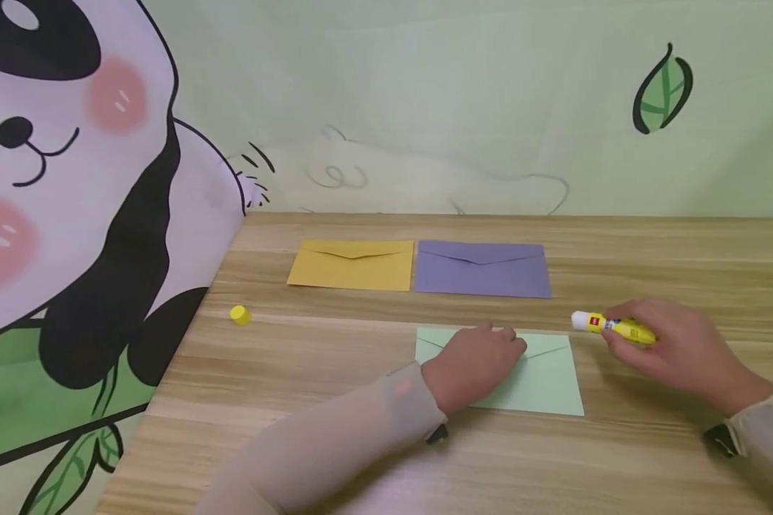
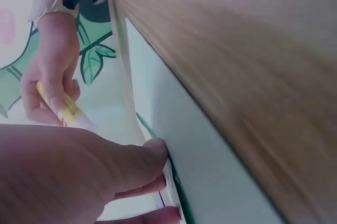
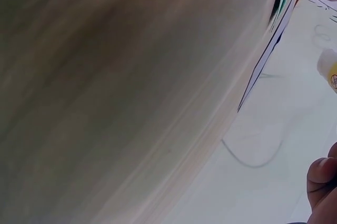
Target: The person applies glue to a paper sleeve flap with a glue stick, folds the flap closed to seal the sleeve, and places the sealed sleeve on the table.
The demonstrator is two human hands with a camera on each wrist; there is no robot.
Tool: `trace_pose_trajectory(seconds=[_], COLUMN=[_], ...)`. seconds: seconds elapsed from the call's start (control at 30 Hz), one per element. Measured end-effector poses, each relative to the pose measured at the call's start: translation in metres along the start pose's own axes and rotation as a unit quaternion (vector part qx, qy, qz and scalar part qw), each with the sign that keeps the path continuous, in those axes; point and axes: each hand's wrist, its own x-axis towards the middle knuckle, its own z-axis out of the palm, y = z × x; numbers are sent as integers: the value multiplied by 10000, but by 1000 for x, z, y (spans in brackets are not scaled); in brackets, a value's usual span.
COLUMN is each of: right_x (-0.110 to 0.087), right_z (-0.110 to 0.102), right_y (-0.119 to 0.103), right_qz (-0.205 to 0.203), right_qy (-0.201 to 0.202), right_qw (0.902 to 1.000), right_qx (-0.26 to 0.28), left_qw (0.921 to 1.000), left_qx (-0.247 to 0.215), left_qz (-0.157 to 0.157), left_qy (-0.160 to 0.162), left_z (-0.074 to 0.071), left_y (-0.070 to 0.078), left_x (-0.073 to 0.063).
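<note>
A mint-green envelope [image 1: 541, 383] lies on the table in front of me, its flap side up. My left hand [image 1: 477, 365] rests on it, thumb and fingertips at the flap's edge, as the left wrist view shows. To the right of the envelope, my right hand [image 1: 683, 350] grips a yellow glue stick [image 1: 631, 330] above the table. Its white end [image 1: 580, 320] is uncapped and points left, toward the envelope. The right wrist view catches only that white tip [image 3: 327, 62] and part of the fingers [image 3: 322, 174].
A yellow envelope [image 1: 354, 268] and a purple envelope [image 1: 483, 272] lie side by side farther back on the wooden table [image 1: 322, 343]. The small yellow cap [image 1: 240, 315] is near the left edge. Behind the table hangs a pale green cloth [image 1: 425, 93] with a panda print.
</note>
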Motion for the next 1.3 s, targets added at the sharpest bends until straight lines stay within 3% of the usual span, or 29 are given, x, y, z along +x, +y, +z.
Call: trace_pose_trajectory(seconds=[0.2, 0.43, 0.6, 0.8, 0.93, 1.3], right_x=[1, 2, 3, 2, 2, 4], right_z=[1, 3, 4, 6, 6, 4], right_y=[0, 4, 4, 1, 1, -2], right_qz=[-56, -267, -322, -186, -176, -162], right_qy=[41, 151, 169, 11, -16, -136], right_qw=[10000, 9995, 9993, 9998, 9998, 9998], right_qx=[41, 47, 56, 94, 107, 32], left_qw=[9991, 9974, 9913, 9907, 9917, 9935], left_qx=[-234, -682, -1195, -1173, -1114, -1081], left_qz=[253, -62, -67, 281, 381, 31], left_qy=[-258, -226, -541, -632, -517, -361], left_z=[3, 10, 7, 9, 11, 18], left_y=[-14, -19, -24, -32, -32, -30], left_x=[-12, -30, -39, -47, -48, -41])
